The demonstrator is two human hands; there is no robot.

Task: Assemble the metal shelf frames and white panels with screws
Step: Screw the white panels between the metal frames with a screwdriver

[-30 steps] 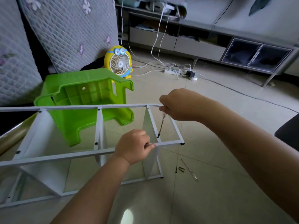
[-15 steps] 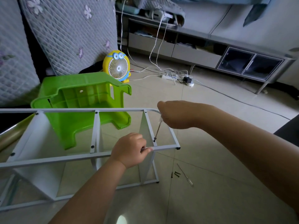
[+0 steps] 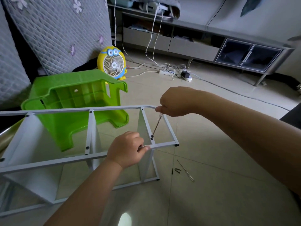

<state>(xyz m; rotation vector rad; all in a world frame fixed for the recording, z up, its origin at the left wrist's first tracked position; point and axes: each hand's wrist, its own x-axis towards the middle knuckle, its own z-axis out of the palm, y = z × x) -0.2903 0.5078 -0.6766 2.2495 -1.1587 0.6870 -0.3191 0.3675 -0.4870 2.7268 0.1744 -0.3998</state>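
I read everything off the shelf frame [image 3: 48,162], which lies on the floor [image 3: 219,152]. Stool [image 3: 73,101] tipped over just behind the frame, fan [image 3: 114,64] behind that. Loose screws [image 3: 176,170] and a thin tool [image 3: 185,170] sit right of the frame. Left hand [image 3: 127,149] grips the frame's near rail, and right hand [image 3: 174,101] holds a screwdriver [image 3: 157,124] over its right end. Power strip [image 3: 166,72] and cabinet [image 3: 195,46] far behind.

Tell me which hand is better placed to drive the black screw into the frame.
The right hand: it holds the screwdriver, tip on the screw. The left hand grips the frame rail, steadying it.
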